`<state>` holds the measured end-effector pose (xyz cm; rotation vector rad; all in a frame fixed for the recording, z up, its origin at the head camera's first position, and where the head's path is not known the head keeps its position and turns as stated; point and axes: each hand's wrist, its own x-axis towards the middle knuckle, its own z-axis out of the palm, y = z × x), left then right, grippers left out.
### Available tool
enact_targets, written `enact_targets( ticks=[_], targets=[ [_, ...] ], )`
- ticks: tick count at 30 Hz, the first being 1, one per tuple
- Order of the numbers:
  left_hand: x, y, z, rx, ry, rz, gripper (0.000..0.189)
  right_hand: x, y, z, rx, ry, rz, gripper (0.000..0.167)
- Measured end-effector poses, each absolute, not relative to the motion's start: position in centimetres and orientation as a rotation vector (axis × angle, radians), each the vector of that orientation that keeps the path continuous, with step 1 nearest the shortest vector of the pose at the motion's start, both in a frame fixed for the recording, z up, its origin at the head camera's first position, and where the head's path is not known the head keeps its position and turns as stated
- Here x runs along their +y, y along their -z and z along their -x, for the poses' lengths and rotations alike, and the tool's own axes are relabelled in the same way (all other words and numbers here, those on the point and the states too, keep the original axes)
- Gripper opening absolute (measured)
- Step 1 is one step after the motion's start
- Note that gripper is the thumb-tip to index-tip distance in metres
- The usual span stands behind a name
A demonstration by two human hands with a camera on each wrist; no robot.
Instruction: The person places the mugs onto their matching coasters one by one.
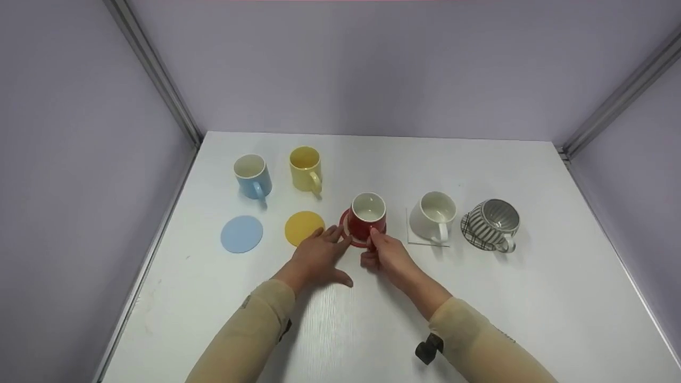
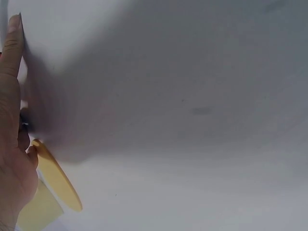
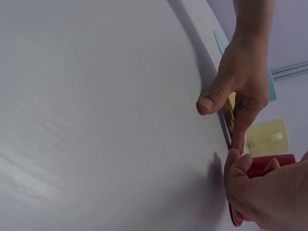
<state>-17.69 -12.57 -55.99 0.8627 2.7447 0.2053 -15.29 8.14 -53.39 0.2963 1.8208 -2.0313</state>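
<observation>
A red mug (image 1: pixel 367 215) with a white inside stands on a round red coaster (image 1: pixel 345 221) at the middle of the table. My right hand (image 1: pixel 391 258) pinches the mug's handle between thumb and fingers; in the right wrist view that hand (image 3: pixel 269 192) covers much of the mug (image 3: pixel 260 163). At the coaster's left edge, my left hand (image 1: pixel 319 258) rests with straight fingers, the index fingertip touching or nearly touching the rim. Its thumb is spread towards me. Just beyond the left hand lies a yellow round coaster (image 1: pixel 303 226), partly covered by the fingers.
Behind stand a yellow mug (image 1: pixel 305 173) and a light-blue mug (image 1: pixel 252 178). A blue round coaster (image 1: pixel 242 234) lies at the left. To the right, a white mug (image 1: pixel 433 215) sits on a white square coaster (image 1: pixel 417 239), and a striped mug (image 1: pixel 492 221) on a checked coaster (image 1: pixel 471 236).
</observation>
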Motion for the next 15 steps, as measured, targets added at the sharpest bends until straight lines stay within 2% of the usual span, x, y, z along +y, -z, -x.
enact_targets(
  ticks=[15],
  targets=[
    [-12.54, 55.86, 17.65, 2.745, -0.207, -0.863, 0.113, 8.09, 53.48, 15.42, 1.844, 2.002, -0.303, 0.043]
  ],
)
